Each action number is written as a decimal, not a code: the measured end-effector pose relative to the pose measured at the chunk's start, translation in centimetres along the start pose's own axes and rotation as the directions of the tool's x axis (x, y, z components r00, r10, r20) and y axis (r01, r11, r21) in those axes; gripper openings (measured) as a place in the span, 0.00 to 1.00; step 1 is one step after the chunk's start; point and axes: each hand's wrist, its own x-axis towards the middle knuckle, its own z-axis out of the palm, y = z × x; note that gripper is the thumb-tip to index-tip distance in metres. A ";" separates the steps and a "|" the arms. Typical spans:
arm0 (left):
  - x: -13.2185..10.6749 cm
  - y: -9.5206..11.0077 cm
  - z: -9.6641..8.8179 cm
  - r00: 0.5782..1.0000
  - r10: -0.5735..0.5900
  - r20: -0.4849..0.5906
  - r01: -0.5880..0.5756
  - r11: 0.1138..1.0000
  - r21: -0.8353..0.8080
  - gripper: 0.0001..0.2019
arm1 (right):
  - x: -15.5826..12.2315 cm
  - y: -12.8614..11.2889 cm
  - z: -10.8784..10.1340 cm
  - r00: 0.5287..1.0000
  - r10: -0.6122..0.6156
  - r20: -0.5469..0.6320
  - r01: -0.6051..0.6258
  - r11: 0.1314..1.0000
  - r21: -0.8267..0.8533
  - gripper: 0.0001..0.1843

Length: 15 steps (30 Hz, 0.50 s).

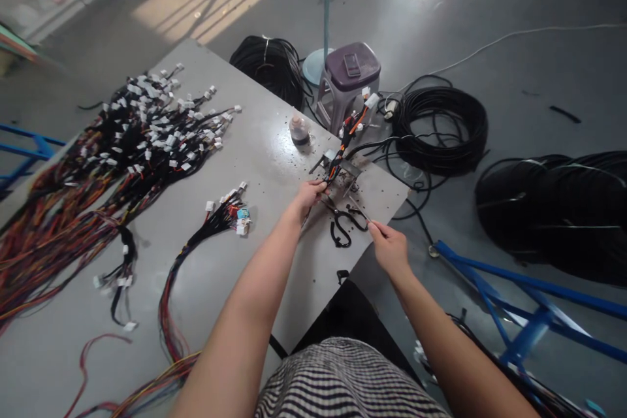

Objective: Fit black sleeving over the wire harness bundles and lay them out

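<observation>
My left hand (307,196) is closed around a bundle of orange, red and black wires (347,137) that rises from a small metal fixture (343,173) near the table's right corner and ends in white connectors. My right hand (388,245) is pinched on something thin I cannot make out, just right of black-handled scissors (345,225) lying on the grey table (274,163). A small wire harness with white plugs (223,215) lies to the left of my left arm.
A large heap of harnesses with white connectors (127,144) covers the table's left side. A small bottle (299,129) stands near the far edge. On the floor are a purple stool (347,75), black cable coils (441,130) and a blue frame (529,313).
</observation>
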 end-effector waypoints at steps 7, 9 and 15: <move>-0.2 0.0 0.4 1.000 0.017 -0.017 -0.018 1.000 -0.026 0.06 | 0.4 0.0 1.8 0.996 -0.060 0.058 0.059 0.998 0.016 0.28; -0.4 -0.1 0.4 0.999 0.049 -0.013 -0.049 0.998 -0.029 0.06 | 2.1 -0.9 2.7 0.989 -0.062 0.134 0.052 0.996 0.073 0.27; -0.4 -0.8 0.5 0.985 0.171 0.001 -0.171 0.982 0.076 0.13 | 5.6 -5.6 7.4 0.871 0.348 0.348 -0.465 0.813 0.351 0.26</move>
